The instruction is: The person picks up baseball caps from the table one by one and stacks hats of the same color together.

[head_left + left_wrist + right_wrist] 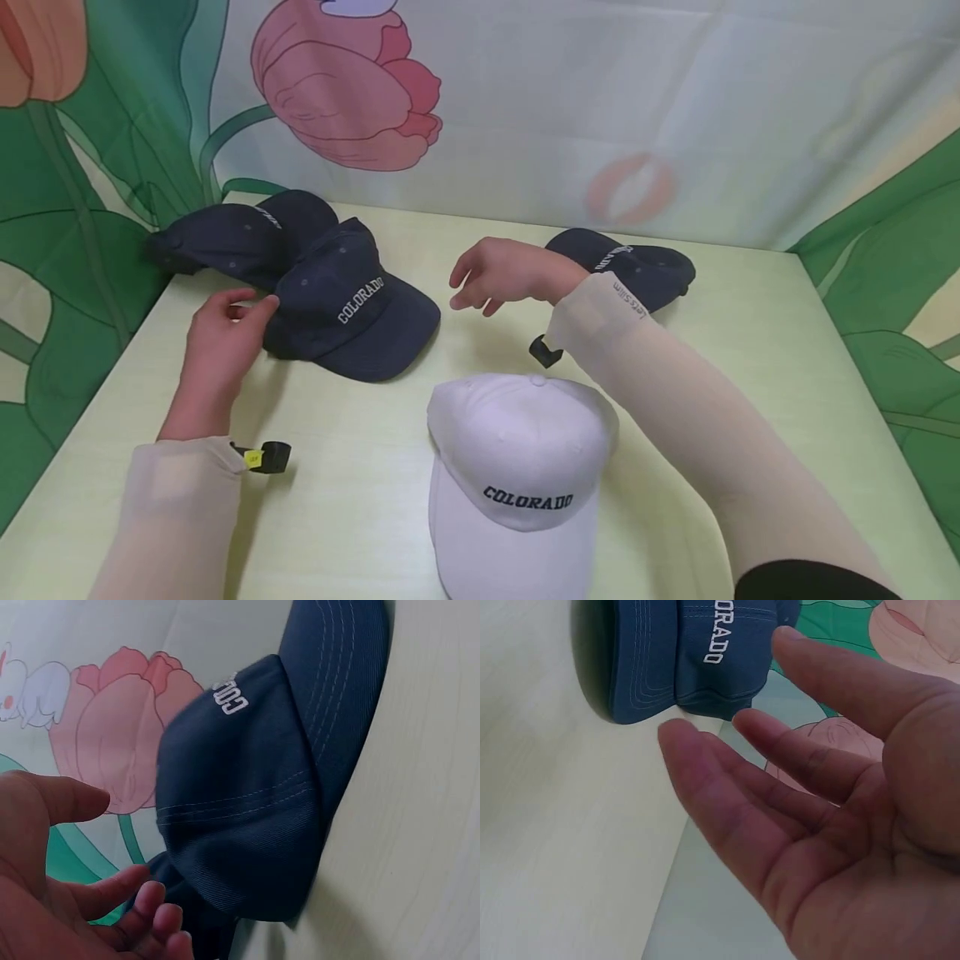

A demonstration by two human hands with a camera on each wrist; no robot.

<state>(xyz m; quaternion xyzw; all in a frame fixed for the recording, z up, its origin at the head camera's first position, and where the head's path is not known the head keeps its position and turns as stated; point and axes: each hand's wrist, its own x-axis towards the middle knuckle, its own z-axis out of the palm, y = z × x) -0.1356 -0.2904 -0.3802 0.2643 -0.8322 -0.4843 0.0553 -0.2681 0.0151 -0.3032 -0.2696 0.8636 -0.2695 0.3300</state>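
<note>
A domed, stitched navy cloth cap (347, 304) points its curved brim (393, 337) toward four o'clock. Left hand (227, 343) and right hand (510, 271): fingers apart.

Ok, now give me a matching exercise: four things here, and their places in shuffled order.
1. White fabric cap
2. Bare left hand
3. Lone navy fabric cap
4. Large pink printed tulip

A. On the cloth backdrop
B. Front middle of the pale tabletop
C. Back right of the tabletop
D. Beside two navy fabric caps

Pairs: 1-B, 2-D, 3-C, 4-A
</note>
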